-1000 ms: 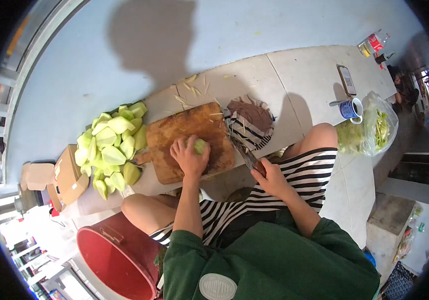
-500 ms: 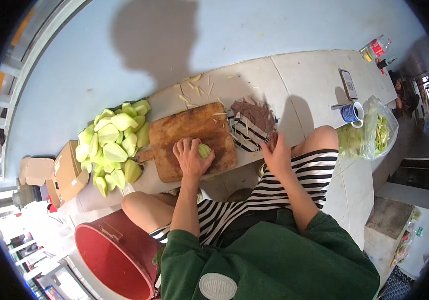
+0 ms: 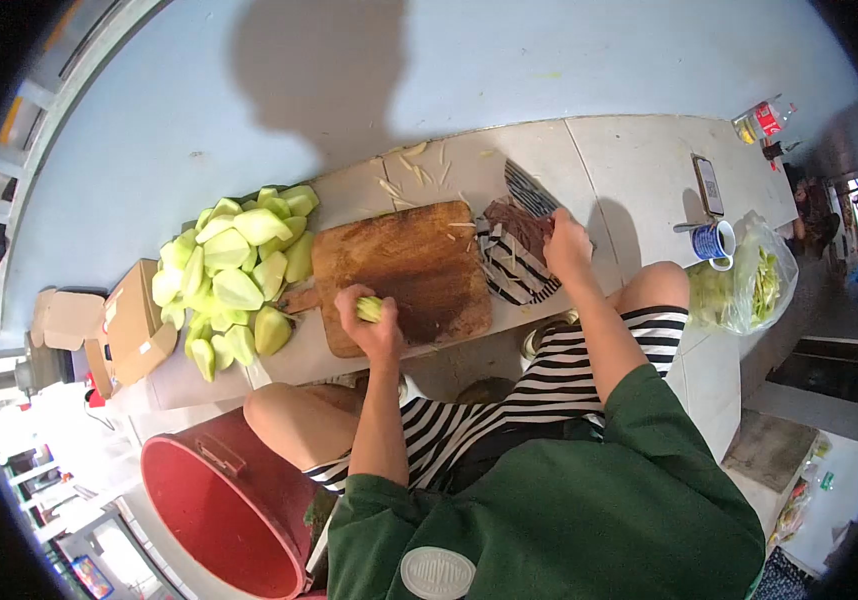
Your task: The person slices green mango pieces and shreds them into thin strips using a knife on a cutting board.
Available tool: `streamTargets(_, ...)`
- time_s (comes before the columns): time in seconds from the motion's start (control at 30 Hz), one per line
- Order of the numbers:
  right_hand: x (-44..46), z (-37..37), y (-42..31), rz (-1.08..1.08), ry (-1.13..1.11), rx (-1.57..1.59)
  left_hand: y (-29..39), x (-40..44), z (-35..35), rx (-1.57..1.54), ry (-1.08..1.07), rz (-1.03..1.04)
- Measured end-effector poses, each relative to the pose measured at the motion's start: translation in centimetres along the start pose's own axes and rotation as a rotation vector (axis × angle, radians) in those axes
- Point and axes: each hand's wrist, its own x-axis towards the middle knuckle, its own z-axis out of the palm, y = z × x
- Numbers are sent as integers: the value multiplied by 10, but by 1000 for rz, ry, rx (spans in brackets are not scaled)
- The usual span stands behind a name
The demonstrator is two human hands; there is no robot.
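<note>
My left hand (image 3: 373, 326) is closed round a small pale green piece of cut fruit or vegetable (image 3: 369, 309), just above the near edge of the wooden cutting board (image 3: 404, 255). At the board's right, my right hand (image 3: 569, 247) is closed on the handle of a broad knife (image 3: 532, 188). Its blade points away toward the wall and shows striped reflections. The knife is over or against a crumpled brown and striped cloth (image 3: 512, 262); I cannot tell whether they touch. Left of the board lies a heap of peeled pale green pieces (image 3: 237, 288).
Thin pale strips (image 3: 417, 172) lie scattered behind the board. To the right are a phone (image 3: 708, 186), a blue mug (image 3: 713, 244), a bottle (image 3: 764, 120) and a plastic bag of green strips (image 3: 764, 285). A red bin (image 3: 224, 500) and cardboard box (image 3: 134, 325) stand at the left.
My left hand has lifted the green piece off the board and tilted it. My right hand has moved forward to the cloth, and the knife's blade now shows.
</note>
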Motion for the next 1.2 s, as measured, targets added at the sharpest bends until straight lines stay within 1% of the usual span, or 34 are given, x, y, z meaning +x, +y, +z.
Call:
streamTargets(0.03, 1, -2, 0, -48, 53, 52, 3, 3, -1, -165, 90, -180)
streamTargets(0.07, 0, -4, 0, -57, 54, 48, 9, 1, -4, -331, 113, -272)
streamTargets(0.1, -8, -20, -11, -70, 62, 101, 7, 2, -8, -330, 123, -274)
streamTargets(0.17, -27, -55, -39, -90, 63, 158, 2, 6, -17, -300, 231, -289)
streamTargets(0.2, -38, -75, -56, -155, 49, 248, 1, 9, -19, -406, 250, -289)
streamTargets(0.23, -48, -91, -72, -221, 41, 337, 2, 11, -21, -408, 250, -289)
streamTargets(0.27, -57, -102, -87, -218, 46, 334, 3, 14, -24, -458, 306, -270)
streamTargets(0.3, -64, -110, -102, -278, 32, 399, 7, 18, -24, -510, 363, -250)
streamTargets(0.33, -71, -119, -115, -339, 17, 462, 13, 19, -26, -530, 412, -286)
streamTargets(0.37, -77, -126, -127, -342, 21, 459, 11, 18, -30, -536, 413, -284)
streamTargets(0.43, -85, -137, -151, -388, -46, 574, 6, 18, -40, -545, 384, -233)
streamTargets(0.47, -87, -141, -160, -340, -103, 627, 6, 18, -43, -542, 390, -229)
streamTargets(0.53, -83, -132, -168, -314, -127, 635, 17, 20, -46, -320, 353, -77)
streamTargets(0.57, -81, -125, -169, -278, -148, 638, 22, 20, -47, -320, 356, -77)
streamTargets(0.63, -75, -87, -154, -274, -130, 616, 33, 22, -45, -46, 244, 55)
streamTargets(0.67, -71, -71, -146, -272, -111, 595, 36, 23, -44, -50, 245, 58)
streamTargets(0.73, -74, -59, -129, -255, -116, 619, 38, 25, -42, 294, -72, 281)
streamTargets(0.77, -79, -52, -117, -230, -126, 642, 38, 25, -38, 297, -71, 277)
streamTargets(0.8, -82, -41, -103, -272, -87, 609, 38, 28, -30, 354, -226, 376)
streamTargets(0.83, -86, -48, -99, -271, -91, 608, 36, 30, -21, 408, -384, 475)
streamTargets(0.87, -92, -56, -93, -210, -188, 609, 34, 30, -14, 408, -390, 470)
streamTargets(0.9, -96, -61, -89, -151, -281, 610, 30, 32, -7, 485, -524, 474)
streamTargets(0.93, -99, -61, -84, -147, -280, 612, 27, 32, 0, 561, -657, 479)
streamTargets(0.97, -103, -61, -79, -142, -296, 651, 22, 30, 5, 561, -665, 481)
streamTargets(1.03, -112, -60, -70, -133, -313, 695, 14, 25, 12, 683, -705, 513)
streamTargets(1.13, -118, -62, -67, -164, -299, 673, 7, 20, 6, 660, -704, 461)
streamTargets(1.17, -121, -67, -65, -223, -319, 672, 2, 20, 4, 662, -715, 461)
streamTargets(1.2, -123, -70, -65, -287, -340, 667, -4, 22, 1, 670, -748, 514)
